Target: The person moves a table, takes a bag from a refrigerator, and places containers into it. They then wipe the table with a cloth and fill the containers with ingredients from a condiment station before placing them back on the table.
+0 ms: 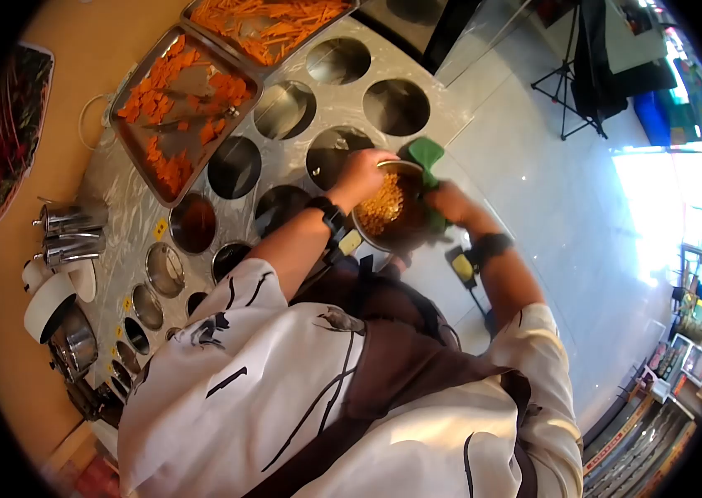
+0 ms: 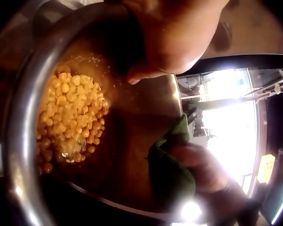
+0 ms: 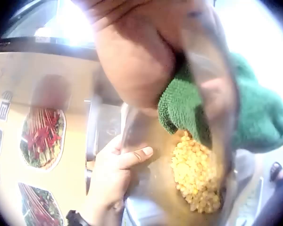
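Observation:
A round metal pot (image 1: 410, 214) is held tilted between both hands, beside the edge of the counter. Inside it, yellow corn-like kernels (image 2: 78, 110) are heaped to one side, with some wet shine among them. My left hand (image 1: 365, 176) grips the pot's rim, its thumb (image 3: 142, 153) on the inner wall. On the opposite side my right hand (image 1: 454, 205) holds a green cloth (image 3: 186, 101) folded over the rim, and grips the pot through it. Part of the right hand's fingers is hidden behind the cloth and the rim.
The counter (image 1: 442, 91) has several round wells, one holding reddish-brown liquid (image 1: 192, 224). Two metal trays of orange pieces (image 1: 178, 158) stand at its far side. Metal canisters (image 1: 73, 232) are at the left. Pale floor (image 1: 525, 216) lies to the right, with a tripod (image 1: 571, 83) beyond.

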Available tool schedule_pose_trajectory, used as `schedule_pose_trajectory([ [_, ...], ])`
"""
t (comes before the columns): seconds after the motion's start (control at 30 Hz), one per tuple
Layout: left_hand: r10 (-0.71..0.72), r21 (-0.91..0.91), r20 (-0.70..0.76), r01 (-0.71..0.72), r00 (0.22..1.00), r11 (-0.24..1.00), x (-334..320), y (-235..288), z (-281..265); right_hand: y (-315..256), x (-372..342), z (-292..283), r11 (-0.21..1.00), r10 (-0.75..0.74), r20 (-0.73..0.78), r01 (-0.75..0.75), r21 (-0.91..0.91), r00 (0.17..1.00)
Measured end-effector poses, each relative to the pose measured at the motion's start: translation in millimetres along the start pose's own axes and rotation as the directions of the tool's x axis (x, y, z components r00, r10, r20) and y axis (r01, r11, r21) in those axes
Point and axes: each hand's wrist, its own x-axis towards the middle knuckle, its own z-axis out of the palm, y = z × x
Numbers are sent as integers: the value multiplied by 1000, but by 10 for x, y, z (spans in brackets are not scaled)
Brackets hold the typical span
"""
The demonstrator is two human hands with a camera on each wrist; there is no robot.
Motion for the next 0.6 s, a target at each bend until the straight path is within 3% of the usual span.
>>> schedule_pose_trajectory([
  [0.03,18,-2,-6,-18,1000,1000,3,-17,2,-68,-174,8,998,59,-29,-60,-37,998],
  [0.07,35,-32,-100,-39,994,999,-17,-92,31,201,-127,101,1000,-25,-29,26,6,999],
  [0.1,45,-60,-187,-57,981,997,-60,-123,47,303,-152,244,988,52,-134,-31,153,990],
  [0.17,24,-77,-230,-43,973,996,-123,-61,59,89,-372,384,935,169,-178,-101,339,970],
  [0.2,-109,-138,-330,67,938,988,-180,-49,88,209,-312,506,933,168,-181,-97,346,969],
  [0.27,-332,-314,-449,202,830,928,-286,-98,168,482,-55,797,774,318,-280,-77,629,906],
  [0.3,-351,-319,-526,203,775,926,-365,-71,224,386,-84,852,769,311,-282,-67,636,908],
  [0.37,-436,-180,-641,429,632,885,-520,39,353,125,-187,916,587,411,-326,27,809,852],
  [0.4,-428,-172,-640,424,638,889,-571,56,368,-157,-367,834,659,453,-343,-49,750,823],
  [0.43,-454,-231,-649,410,611,882,-614,66,387,-33,-262,822,655,453,-345,-45,754,822],
  [0.5,-491,-295,-654,404,576,866,-644,40,338,147,-75,727,942,213,-423,-70,329,881],
  [0.53,-534,-306,-469,438,703,845,-600,-39,190,123,-79,596,954,237,-399,-134,270,886],
  [0.57,-548,-306,-261,470,795,828,-505,-112,32,239,81,463,985,148,-348,-106,136,926],
  [0.6,-485,-267,-156,436,861,859,-366,-109,-130,110,61,290,998,43,-274,-52,-26,961],
])
